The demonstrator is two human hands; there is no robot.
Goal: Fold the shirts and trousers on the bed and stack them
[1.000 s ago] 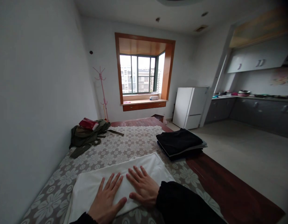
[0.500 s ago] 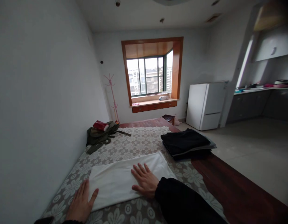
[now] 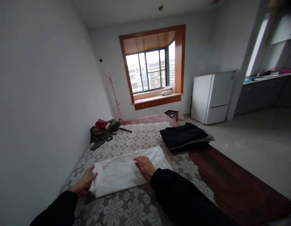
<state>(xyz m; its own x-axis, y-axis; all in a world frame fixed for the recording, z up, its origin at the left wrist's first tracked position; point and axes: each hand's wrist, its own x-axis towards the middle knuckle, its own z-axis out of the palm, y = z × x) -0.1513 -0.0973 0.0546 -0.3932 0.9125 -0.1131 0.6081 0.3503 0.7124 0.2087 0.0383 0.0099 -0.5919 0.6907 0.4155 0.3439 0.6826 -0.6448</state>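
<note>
A white cloth (image 3: 119,175), folded into a long flat rectangle, lies toward the near side of a dark red wooden tabletop (image 3: 232,185), on a grey-brown tablecloth patterned with pale flowers (image 3: 136,208). Two bare hands in black sleeves (image 3: 183,197) are at it. The left hand (image 3: 82,184) is at the cloth's left end, half open, its thumb and fingers parted around the edge; its lower fingers are hidden, so whether it grips the fabric cannot be told. The right hand (image 3: 144,166) is over the cloth's upper face, right of the middle, loosely open with fingers slightly bent, holding nothing.

Beyond the cloth, a neat stack of folded black and grey clothes (image 3: 185,135) sits by the tabletop's right edge. Near the far left corner, beside the wall, slumps an olive-green fabric bag (image 3: 96,135) with a shiny red packet (image 3: 102,123) on top.
</note>
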